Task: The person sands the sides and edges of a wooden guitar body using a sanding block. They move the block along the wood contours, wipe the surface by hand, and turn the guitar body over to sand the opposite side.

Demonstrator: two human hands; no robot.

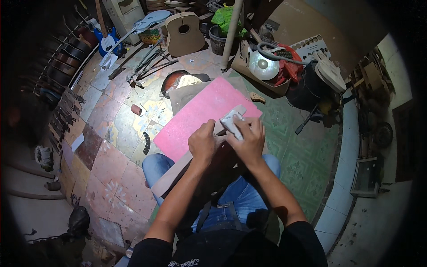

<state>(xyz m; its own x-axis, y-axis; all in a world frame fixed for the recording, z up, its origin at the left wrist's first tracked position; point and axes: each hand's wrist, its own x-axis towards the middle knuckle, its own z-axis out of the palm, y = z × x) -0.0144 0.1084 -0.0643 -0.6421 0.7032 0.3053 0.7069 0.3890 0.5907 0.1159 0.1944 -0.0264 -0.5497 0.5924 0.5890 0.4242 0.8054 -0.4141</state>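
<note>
My left hand (203,142) is closed round a long, pale brown wooden piece (172,177), which slants from beside my left knee up over a pink board (198,113). My right hand (247,139) grips a small whitish folded pad (231,123), pressed against the far end of the wooden piece. The face of the pad that meets the wood is hidden, so its kind is unclear. The pink board lies flat in front of my knees, on top of a greyish sheet. Both hands are close together above its near right edge.
A sunburst guitar body (171,82) lies beyond the board. On the tiles to the left are a reddish-brown roll (136,109) and a black curved strip (146,143). Farther off stand an acoustic guitar body (184,33), a wooden pole (232,38) and a filled cardboard box (249,75).
</note>
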